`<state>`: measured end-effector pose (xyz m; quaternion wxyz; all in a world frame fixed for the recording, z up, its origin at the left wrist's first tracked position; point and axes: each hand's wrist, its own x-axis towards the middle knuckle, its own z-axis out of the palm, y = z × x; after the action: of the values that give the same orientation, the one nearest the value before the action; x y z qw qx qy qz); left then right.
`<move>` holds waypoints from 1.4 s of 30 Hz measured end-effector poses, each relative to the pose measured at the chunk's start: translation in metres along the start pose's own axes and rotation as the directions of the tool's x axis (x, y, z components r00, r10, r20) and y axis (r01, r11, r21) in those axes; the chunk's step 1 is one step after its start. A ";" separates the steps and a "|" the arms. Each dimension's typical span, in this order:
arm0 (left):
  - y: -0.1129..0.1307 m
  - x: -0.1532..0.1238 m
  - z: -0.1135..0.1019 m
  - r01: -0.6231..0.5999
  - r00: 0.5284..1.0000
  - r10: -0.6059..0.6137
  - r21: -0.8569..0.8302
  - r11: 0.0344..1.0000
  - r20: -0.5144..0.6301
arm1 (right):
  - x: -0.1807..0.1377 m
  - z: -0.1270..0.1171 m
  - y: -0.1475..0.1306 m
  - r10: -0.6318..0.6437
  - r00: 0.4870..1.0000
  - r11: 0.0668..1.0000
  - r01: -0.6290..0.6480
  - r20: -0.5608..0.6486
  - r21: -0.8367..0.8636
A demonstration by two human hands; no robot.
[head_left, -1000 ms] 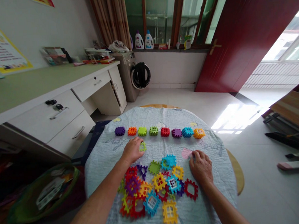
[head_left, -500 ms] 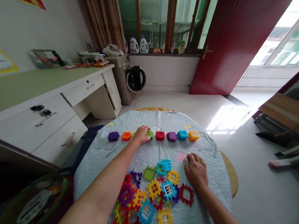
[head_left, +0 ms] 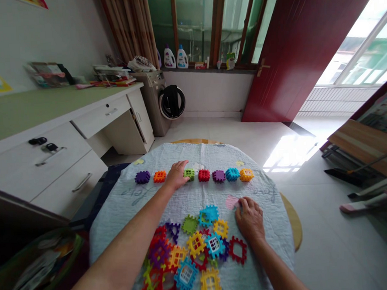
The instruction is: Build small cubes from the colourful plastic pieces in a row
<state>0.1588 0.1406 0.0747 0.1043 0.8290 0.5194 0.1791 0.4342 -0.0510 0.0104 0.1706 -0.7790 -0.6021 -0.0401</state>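
Note:
My left hand (head_left: 176, 175) is stretched across the table to a row of small plastic block cubes. Its thumb and fingers are apart beside a green cube (head_left: 189, 174); whether they touch it I cannot tell. Left of the hand sit an orange cube (head_left: 159, 177) and a dark purple cube (head_left: 142, 177). To the right follow a red cube (head_left: 203, 175), a purple cube (head_left: 219, 176), a blue cube (head_left: 232, 174) and a yellow cube (head_left: 247, 175). My right hand (head_left: 250, 218) rests palm down on the cloth, holding nothing, near a red square frame piece (head_left: 237, 250).
Loose interlocking pieces lie in a heap nearer me, among them a yellow window piece (head_left: 210, 285) and a blue one (head_left: 186, 275). A pale blue cloth (head_left: 126, 228) covers the round table. A desk (head_left: 56, 107) stands left, a washing machine (head_left: 153, 106) behind.
My left hand has shifted slightly left off the green cube, which now shows more fully. My right hand stays resting on the cloth. The whole view has swung a little.

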 end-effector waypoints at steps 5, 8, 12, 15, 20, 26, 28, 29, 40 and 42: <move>-0.007 -0.030 -0.003 0.023 0.999 -0.021 0.039 0.999 -0.047 | 0.000 0.000 0.000 -0.001 1.000 1.000 0.001 -0.004 -0.009; -0.008 -0.031 0.000 0.025 1.000 -0.024 0.062 0.998 -0.012 | 0.000 0.000 -0.001 0.000 1.000 1.000 0.000 -0.008 -0.009; -0.006 -0.014 0.002 0.005 0.999 -0.008 0.079 0.997 0.040 | 0.000 0.000 -0.001 0.003 1.000 1.000 -0.003 -0.006 -0.005; -0.007 0.004 0.004 0.002 0.994 -0.011 0.081 0.997 0.109 | 0.000 0.000 -0.001 0.005 1.000 1.000 -0.005 -0.011 -0.001; -0.014 0.027 0.006 -0.022 0.972 0.001 0.085 0.996 0.236 | 0.000 -0.001 -0.001 0.002 1.000 1.000 -0.002 -0.011 0.006; -0.015 0.036 0.002 -0.083 0.955 0.057 0.079 0.993 0.290 | 0.000 -0.003 -0.002 0.012 1.000 1.000 -0.012 0.006 0.004; -0.014 0.037 0.002 -0.098 0.956 0.073 0.073 0.993 0.286 | 0.000 -0.004 -0.003 0.014 1.000 1.000 -0.014 0.009 0.004; -0.013 0.037 0.001 -0.104 0.956 0.081 0.068 0.992 0.282 | 0.000 -0.004 -0.003 0.015 1.000 1.000 -0.015 0.010 0.004; 0.010 -0.038 -0.012 -0.197 0.980 0.196 -0.055 0.979 -0.021 | 0.000 -0.003 -0.002 0.010 1.000 1.000 -0.010 0.006 -0.025; 0.017 -0.070 -0.009 -0.224 0.968 0.235 -0.113 0.968 0.093 | 0.001 -0.002 -0.002 0.014 1.000 0.999 -0.013 0.005 -0.034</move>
<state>0.1417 0.0702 0.0758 0.1523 0.8855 0.4038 0.1721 0.4326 -0.0507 0.0132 0.1560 -0.7859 -0.5965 -0.0470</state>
